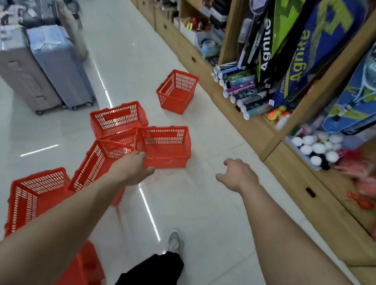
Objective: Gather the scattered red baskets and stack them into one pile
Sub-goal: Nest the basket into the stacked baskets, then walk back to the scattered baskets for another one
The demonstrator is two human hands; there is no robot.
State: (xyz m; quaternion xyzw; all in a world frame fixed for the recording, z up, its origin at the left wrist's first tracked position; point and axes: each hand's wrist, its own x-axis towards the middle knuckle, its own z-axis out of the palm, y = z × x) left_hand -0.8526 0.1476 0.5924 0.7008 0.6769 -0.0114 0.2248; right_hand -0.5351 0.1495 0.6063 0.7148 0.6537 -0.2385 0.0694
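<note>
Centre basket (164, 147) sat upright on floor, just beyond left hand (132, 167), long axis left-right. Left fingers loose at near-left corner; contact unclear. Right hand (237, 175) empty, slack, well right. Left nearer. Other baskets (118, 119) scattered left, far.

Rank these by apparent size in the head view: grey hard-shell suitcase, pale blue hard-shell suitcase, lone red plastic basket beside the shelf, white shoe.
Largest: grey hard-shell suitcase and pale blue hard-shell suitcase, alike, unranked.
Next: lone red plastic basket.
Smallest: white shoe.
</note>
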